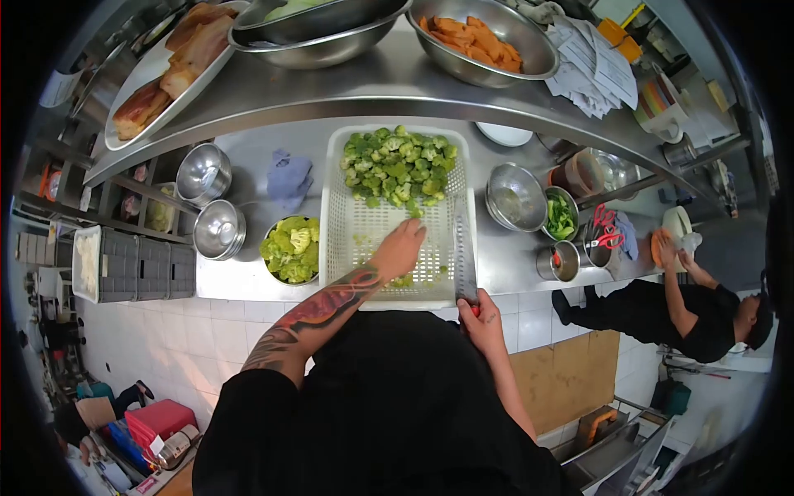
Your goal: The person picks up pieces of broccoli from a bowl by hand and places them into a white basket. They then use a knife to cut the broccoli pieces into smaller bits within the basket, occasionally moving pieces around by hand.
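Observation:
A white perforated basket point(332, 223) stands on the steel counter with a heap of cut broccoli florets point(399, 164) at its far end. My left hand point(401, 248) reaches into the basket, fingers drawn together just below the heap, close to a small floret. Whatever lies under those fingertips is hidden. At the basket's near right corner, my right hand point(483, 321) is closed around the red handle of a knife point(465, 256). Its long blade points away from me along the basket's right side. Small green scraps lie on the basket floor.
Left of the basket are a bowl of broccoli point(293, 248), a blue cloth point(289, 178) and steel bowls point(219, 230). To the right stand a steel colander point(516, 197) and red scissors point(608, 230). A raised shelf point(331, 91) crosses above. Another person point(686, 314) works at far right.

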Demonstrator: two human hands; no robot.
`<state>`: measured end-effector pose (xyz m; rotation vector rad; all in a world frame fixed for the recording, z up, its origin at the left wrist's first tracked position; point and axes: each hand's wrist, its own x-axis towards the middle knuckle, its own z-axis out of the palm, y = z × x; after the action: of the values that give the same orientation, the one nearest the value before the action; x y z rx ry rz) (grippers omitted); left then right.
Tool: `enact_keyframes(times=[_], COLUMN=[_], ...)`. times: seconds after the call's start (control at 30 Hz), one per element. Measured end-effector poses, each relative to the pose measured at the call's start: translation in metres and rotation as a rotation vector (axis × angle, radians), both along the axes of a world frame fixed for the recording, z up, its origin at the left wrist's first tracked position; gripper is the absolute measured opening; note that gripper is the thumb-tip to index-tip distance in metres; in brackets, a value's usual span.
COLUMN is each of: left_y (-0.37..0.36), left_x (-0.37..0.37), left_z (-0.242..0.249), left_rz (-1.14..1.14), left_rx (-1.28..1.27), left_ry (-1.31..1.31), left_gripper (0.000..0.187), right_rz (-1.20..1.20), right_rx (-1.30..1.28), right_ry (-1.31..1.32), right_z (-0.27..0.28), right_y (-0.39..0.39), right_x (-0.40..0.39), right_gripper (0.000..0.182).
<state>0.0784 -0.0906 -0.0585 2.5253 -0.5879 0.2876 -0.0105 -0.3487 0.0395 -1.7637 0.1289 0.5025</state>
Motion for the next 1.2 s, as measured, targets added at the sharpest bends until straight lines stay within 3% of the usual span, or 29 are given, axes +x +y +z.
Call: enact_keyframes(times=[0.13, 0.2, 0.33, 0.4, 0.5, 0.7, 0.9, 1.13, 1.2], left_y=[-0.001, 0.006, 0.006, -0.017, -0.050, -0.029, 0.023, 0.075, 0.084], left_x=[-0.011, -0.027, -0.031, -0.015, 0.005, -0.007, -0.027, -0.057, -0.063], left_z=[0.003, 0.013, 0.025, 0.027, 0.001, -0.003, -0.001, 0.010, 0.020], left_rz=[-0.002, -0.182, -0.344, -0.322, -0.372, -0.573, -0.451, -0.177, -0.118], left_rx=[0.159, 0.305, 0.219, -0.035, 0.019, 0.087, 0.120, 0.248, 0.022], left_ry=[0.200, 0.535, 0.510, 0.288, 0.243, 0.323, 0.467, 0.525, 0.514], left_gripper=[0.050, 0.041, 0.027, 0.018, 0.019, 0.011, 0.007, 0.008, 0.007], right_rz=[-0.010, -0.035, -0.127, -0.160, -0.148, -0.089, -0.092, 0.091, 0.109], right_rx=[0.026, 0.128, 0.269, 0.269, 0.221, 0.164, 0.132, 0.065, 0.077], right_ry=[0.013, -0.046, -0.102, -0.061, 0.014, 0.032, 0.004, -0.055, -0.048], right_z=[0.029, 0.035, 0.053, 0.049, 0.021, 0.005, -0.002, 0.004, 0.009], right_y=[-0.009, -0.019, -0.028, -0.034, -0.037, -0.032, -0.046, -0.063, -0.063], right_x=[0.002, 0.001, 0.001, 0.002, -0.001, -0.004, 0.010, 0.034, 0.038], right_gripper=[0.017, 0.022, 0.027, 0.028, 0.028, 0.030, 0.039, 0.038, 0.038])
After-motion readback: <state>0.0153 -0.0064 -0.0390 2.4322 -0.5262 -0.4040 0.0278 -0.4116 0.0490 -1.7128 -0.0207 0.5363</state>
